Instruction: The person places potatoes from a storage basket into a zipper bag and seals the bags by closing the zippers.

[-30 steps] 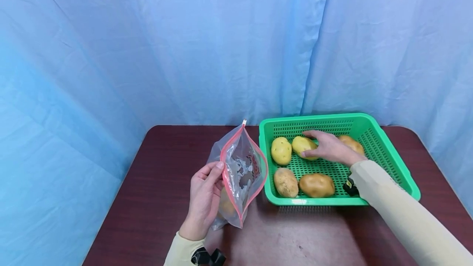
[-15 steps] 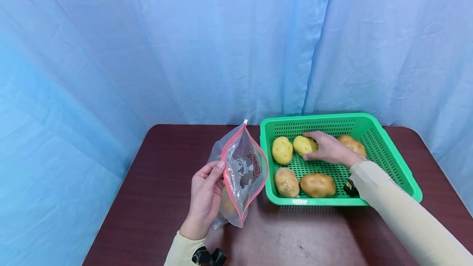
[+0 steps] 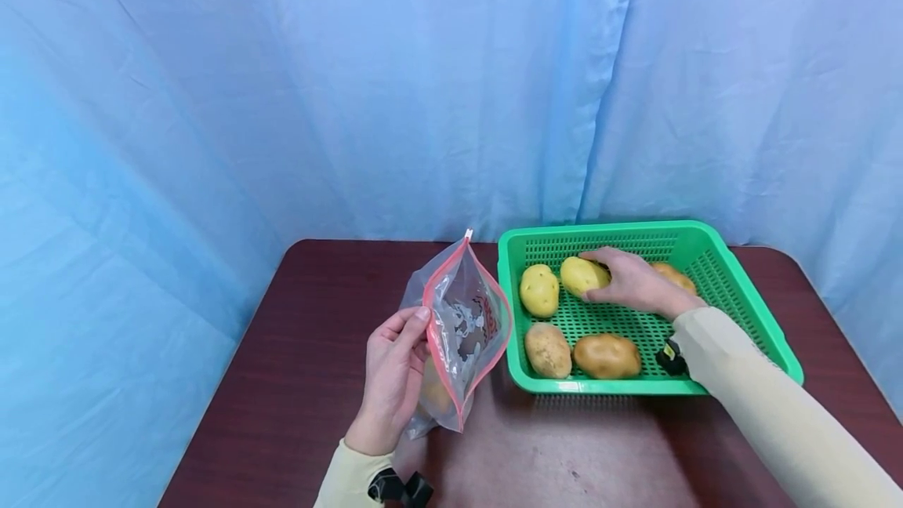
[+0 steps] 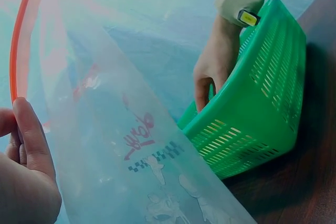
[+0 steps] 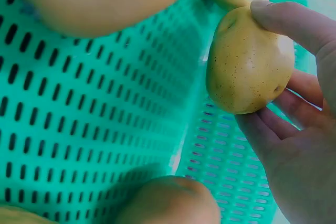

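Observation:
My left hand (image 3: 395,371) pinches the pink-edged rim of a clear zip bag (image 3: 487,351), whose mouth gapes. Through the film, low in the bag, a blurred tan shape shows; its kind is hard to make out. My right hand (image 3: 635,284) reaches into a green slotted basket (image 3: 564,387) and holds a yellow potato (image 3: 582,277) between thumb and fingers, clearly seen in the right wrist view (image 5: 249,64). Another yellow potato (image 3: 539,291) lies just left of it. In the left wrist view, the basket wall hides what the right hand (image 4: 215,66) holds.
Toward the basket's front lie a pale brown potato (image 3: 548,350) and a darker brown potato (image 3: 607,357). Partly behind the right hand is another brown potato (image 3: 673,274). The dark wooden table (image 3: 303,351) runs back to a blue curtain (image 3: 423,100).
My right hand's fingers have come round the yellow potato, which has risen slightly against the basket. The left hand and bag stay nearly the same.

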A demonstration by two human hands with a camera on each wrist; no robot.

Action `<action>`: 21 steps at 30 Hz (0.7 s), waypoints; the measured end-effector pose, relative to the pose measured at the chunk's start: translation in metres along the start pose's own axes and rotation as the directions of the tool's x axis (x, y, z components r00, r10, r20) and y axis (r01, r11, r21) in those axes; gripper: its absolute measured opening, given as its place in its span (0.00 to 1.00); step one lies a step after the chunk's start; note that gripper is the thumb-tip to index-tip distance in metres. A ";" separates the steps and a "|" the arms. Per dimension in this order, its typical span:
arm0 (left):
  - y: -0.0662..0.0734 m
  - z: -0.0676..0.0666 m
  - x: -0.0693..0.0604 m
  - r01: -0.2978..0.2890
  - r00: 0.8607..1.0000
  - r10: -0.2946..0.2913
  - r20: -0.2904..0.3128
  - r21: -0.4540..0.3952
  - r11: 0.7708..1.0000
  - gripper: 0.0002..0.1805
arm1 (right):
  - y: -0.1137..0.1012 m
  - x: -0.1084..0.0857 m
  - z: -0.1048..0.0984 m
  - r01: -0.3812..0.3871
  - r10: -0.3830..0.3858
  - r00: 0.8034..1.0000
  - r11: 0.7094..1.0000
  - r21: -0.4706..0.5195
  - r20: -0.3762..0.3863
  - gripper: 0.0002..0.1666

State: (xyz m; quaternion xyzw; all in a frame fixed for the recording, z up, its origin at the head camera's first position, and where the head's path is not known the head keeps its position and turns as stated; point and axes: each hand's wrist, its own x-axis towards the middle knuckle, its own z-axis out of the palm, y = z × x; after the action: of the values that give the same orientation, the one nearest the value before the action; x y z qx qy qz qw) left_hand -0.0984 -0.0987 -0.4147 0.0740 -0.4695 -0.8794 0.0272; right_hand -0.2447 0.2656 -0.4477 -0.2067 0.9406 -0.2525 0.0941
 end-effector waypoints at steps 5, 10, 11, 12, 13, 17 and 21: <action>-0.002 0.000 0.005 -0.006 1.000 0.006 0.005 -0.006 1.000 0.05 | -0.006 0.000 -0.012 -0.016 0.017 1.000 1.000 0.023 -0.002 0.45; -0.005 0.001 0.009 -0.013 1.000 0.013 0.013 -0.005 1.000 0.05 | -0.011 -0.001 -0.022 -0.013 0.014 1.000 0.999 0.048 -0.009 0.46; -0.005 0.002 0.010 -0.014 1.000 0.014 0.015 -0.004 1.000 0.05 | -0.012 -0.001 -0.024 -0.012 0.013 1.000 0.998 0.056 -0.012 0.46; -0.005 0.002 0.010 -0.015 1.000 0.015 0.017 -0.004 1.000 0.05 | -0.013 -0.002 -0.026 -0.011 0.012 1.000 0.998 0.058 -0.016 0.46; -0.006 0.003 0.011 -0.016 1.000 0.016 0.017 -0.004 1.000 0.05 | -0.015 -0.003 -0.029 -0.011 0.012 1.000 0.998 0.065 -0.018 0.46; -0.006 0.006 0.012 -0.015 1.000 0.015 0.022 -0.001 1.000 0.05 | -0.020 -0.007 -0.040 0.002 0.002 0.999 0.997 0.083 -0.054 0.46; -0.007 0.008 0.013 -0.013 1.000 0.013 0.026 -0.003 1.000 0.05 | -0.026 -0.013 -0.050 0.022 -0.013 0.996 0.995 0.099 -0.093 0.46</action>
State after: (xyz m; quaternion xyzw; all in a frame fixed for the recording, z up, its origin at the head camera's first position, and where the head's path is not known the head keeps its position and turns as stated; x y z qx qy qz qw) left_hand -0.1126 -0.0897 -0.4170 0.0594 -0.4692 -0.8807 0.0267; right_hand -0.2387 0.2725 -0.3903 -0.1982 0.9282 -0.3095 0.0585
